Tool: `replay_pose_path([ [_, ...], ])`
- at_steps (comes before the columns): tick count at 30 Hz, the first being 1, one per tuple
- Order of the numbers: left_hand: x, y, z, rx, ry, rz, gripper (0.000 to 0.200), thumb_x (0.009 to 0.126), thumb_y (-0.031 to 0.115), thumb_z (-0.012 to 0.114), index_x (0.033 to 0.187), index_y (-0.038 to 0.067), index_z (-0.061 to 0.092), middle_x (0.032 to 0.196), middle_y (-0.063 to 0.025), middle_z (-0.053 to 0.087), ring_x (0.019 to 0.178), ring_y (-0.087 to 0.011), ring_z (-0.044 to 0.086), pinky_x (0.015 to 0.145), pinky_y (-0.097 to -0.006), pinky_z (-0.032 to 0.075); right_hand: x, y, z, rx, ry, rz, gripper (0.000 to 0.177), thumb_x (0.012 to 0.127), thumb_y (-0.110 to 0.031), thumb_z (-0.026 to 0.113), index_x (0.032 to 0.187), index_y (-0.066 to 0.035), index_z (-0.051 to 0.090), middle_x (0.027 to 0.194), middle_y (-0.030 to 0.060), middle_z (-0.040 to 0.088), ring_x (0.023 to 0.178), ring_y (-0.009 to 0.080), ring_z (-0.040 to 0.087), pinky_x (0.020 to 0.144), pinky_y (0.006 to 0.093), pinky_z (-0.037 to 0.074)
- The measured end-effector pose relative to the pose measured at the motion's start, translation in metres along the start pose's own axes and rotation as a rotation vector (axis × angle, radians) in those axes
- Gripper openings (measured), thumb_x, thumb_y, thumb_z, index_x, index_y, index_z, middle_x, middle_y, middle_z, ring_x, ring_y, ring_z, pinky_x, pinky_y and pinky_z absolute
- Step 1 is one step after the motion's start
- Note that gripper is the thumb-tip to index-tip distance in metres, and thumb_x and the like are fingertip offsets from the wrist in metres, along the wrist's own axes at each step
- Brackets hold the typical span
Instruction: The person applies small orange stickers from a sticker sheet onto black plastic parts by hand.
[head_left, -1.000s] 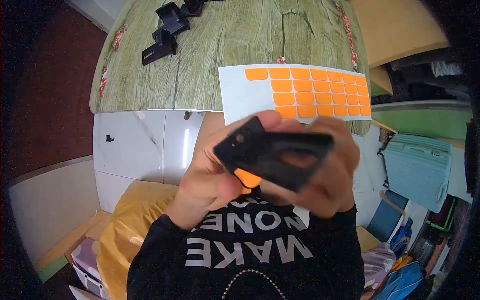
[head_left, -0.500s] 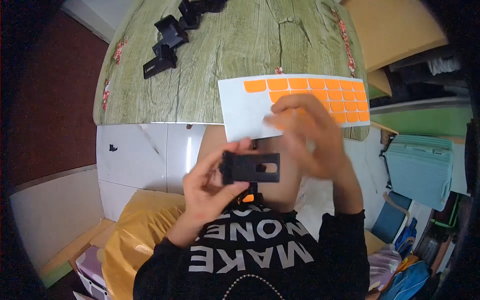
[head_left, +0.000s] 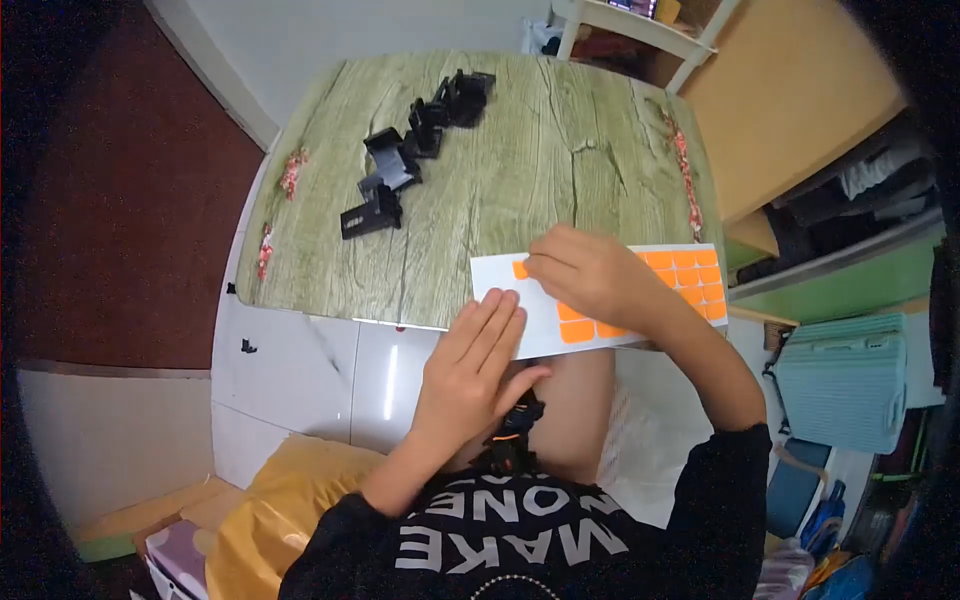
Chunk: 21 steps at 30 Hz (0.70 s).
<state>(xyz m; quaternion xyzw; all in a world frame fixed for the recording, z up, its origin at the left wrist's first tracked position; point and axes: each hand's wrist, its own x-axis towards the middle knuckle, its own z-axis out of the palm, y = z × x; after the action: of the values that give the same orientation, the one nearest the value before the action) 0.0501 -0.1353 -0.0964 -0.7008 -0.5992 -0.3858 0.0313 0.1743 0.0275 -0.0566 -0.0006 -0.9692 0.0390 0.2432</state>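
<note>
A white sheet (head_left: 540, 312) with rows of orange stickers (head_left: 577, 331) lies over the table's front edge. My left hand (head_left: 470, 370) rests on the sheet's left end, fingers stretched out flat and thumb apart. At the top left of the sheet, my right hand (head_left: 590, 275) pinches at an orange sticker (head_left: 520, 269). Its palm and forearm cover part of the sticker rows. In my lap, below my left thumb, are black parts (head_left: 515, 425) with a bit of orange, partly hidden.
Several black plastic brackets (head_left: 392, 165) stand in a slanting line on the wood-patterned table (head_left: 520, 150). A yellow bag (head_left: 300, 500) is at the lower left. To the right stands a mint suitcase (head_left: 840, 380). A small black piece (head_left: 248, 346) lies on the floor.
The black bracket has left my left hand, which now lies flat on the sheet. My right hand has moved up to the sheet's top-left sticker. The view has tilted upward.
</note>
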Motion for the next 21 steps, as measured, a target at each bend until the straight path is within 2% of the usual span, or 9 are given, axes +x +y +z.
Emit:
replay_pose_path([
  [4, -0.002, -0.002, 0.0, 0.019, -0.009, 0.018, 0.054, 0.065, 0.024, 0.072, 0.111, 0.001, 0.055, 0.121, -0.012, 0.051, 0.111, -0.0247, 0.05, 0.093, -0.0342, 0.039, 0.017, 0.008, -0.013, 0.342, -0.133, 0.606, 0.011, 0.078, -0.014, 0.056, 0.077, -0.002, 0.056, 0.075, 0.0059, 0.051, 0.066, 0.0182, 0.049, 0.058, 0.0273, 0.041],
  [6, -0.002, -0.002, 0.003, 0.013, 0.006, 0.018, 0.054, 0.066, 0.024, 0.072, 0.112, 0.001, 0.054, 0.121, -0.0127, 0.051, 0.111, -0.0255, 0.05, 0.093, -0.0347, 0.039, 0.035, 0.055, -0.013, 0.416, 0.013, 0.605, 0.016, 0.079, -0.017, 0.056, 0.074, -0.002, 0.057, 0.077, 0.0049, 0.053, 0.062, 0.0154, 0.049, 0.055, 0.0267, 0.039],
  [7, -0.001, -0.002, 0.004, 0.004, 0.012, 0.015, 0.054, 0.066, 0.024, 0.071, 0.112, 0.001, 0.054, 0.121, -0.0134, 0.051, 0.111, -0.0263, 0.049, 0.093, -0.0353, 0.039, 0.047, 0.078, -0.006, 0.469, 0.153, 0.457, 0.017, 0.079, -0.019, 0.056, 0.076, -0.003, 0.059, 0.08, 0.0032, 0.054, 0.06, 0.0136, 0.047, 0.052, 0.0246, 0.038],
  [9, 0.002, -0.001, 0.003, -0.007, 0.021, 0.024, 0.054, 0.067, 0.024, 0.071, 0.113, 0.001, 0.054, 0.12, -0.0149, 0.052, 0.112, -0.0279, 0.049, 0.092, -0.0363, 0.04, 0.072, 0.107, 0.006, 0.562, 0.253, 0.523, 0.019, 0.079, -0.022, 0.056, 0.085, -0.005, 0.063, 0.086, 0.0043, 0.057, 0.06, 0.0122, 0.047, 0.05, 0.0228, 0.038],
  [12, 0.015, 0.006, -0.01, 0.055, 0.135, 0.046, 0.051, 0.07, 0.025, 0.068, 0.112, 0.0, 0.053, 0.118, -0.0171, 0.052, 0.11, -0.0303, 0.049, 0.092, -0.0377, 0.039, 0.095, 0.136, 0.013, 0.682, 0.092, 0.692, 0.023, 0.08, -0.022, 0.055, 0.095, -0.008, 0.064, 0.1, 0.0061, 0.057, 0.068, 0.0114, 0.049, 0.054, 0.0223, 0.041],
  [14, 0.019, 0.011, -0.014, 0.085, 0.247, 0.016, 0.049, 0.073, 0.025, 0.066, 0.111, -0.002, 0.053, 0.116, -0.0192, 0.053, 0.108, -0.0326, 0.05, 0.091, -0.039, 0.039, 0.104, 0.143, 0.013, 0.866, -0.159, 0.893, 0.028, 0.08, -0.023, 0.056, 0.102, -0.007, 0.062, 0.115, 0.0077, 0.051, 0.077, 0.0114, 0.052, 0.056, 0.0224, 0.044],
  [15, 0.019, 0.009, -0.014, 0.08, 0.255, 0.034, 0.049, 0.073, 0.025, 0.066, 0.111, -0.002, 0.053, 0.116, -0.0192, 0.053, 0.108, -0.0326, 0.05, 0.091, -0.039, 0.039, 0.103, 0.144, 0.006, 0.851, -0.144, 0.894, 0.028, 0.08, -0.023, 0.056, 0.102, -0.007, 0.062, 0.115, 0.0077, 0.051, 0.077, 0.0114, 0.052, 0.056, 0.0224, 0.044],
  [20, 0.01, -0.01, -0.017, -0.11, 0.458, 0.02, 0.052, 0.078, 0.033, 0.061, 0.114, -0.001, 0.05, 0.117, -0.0189, 0.05, 0.101, -0.0298, 0.051, 0.088, -0.0389, 0.039, 0.074, 0.121, -0.024, 0.972, 0.168, 0.774, 0.031, 0.081, -0.013, 0.052, 0.11, -0.004, 0.057, 0.115, 0.0072, 0.052, 0.084, 0.013, 0.052, 0.067, 0.0251, 0.045],
  [21, 0.015, -0.007, -0.022, -0.557, 0.326, -0.151, 0.051, 0.077, 0.035, 0.061, 0.113, 0.0, 0.051, 0.114, -0.0186, 0.051, 0.1, -0.0294, 0.051, 0.088, -0.0386, 0.039, 0.064, 0.103, -0.04, 0.965, 0.244, 0.675, 0.033, 0.08, -0.011, 0.051, 0.112, -0.004, 0.055, 0.116, 0.0086, 0.052, 0.087, 0.0136, 0.052, 0.071, 0.0259, 0.046],
])
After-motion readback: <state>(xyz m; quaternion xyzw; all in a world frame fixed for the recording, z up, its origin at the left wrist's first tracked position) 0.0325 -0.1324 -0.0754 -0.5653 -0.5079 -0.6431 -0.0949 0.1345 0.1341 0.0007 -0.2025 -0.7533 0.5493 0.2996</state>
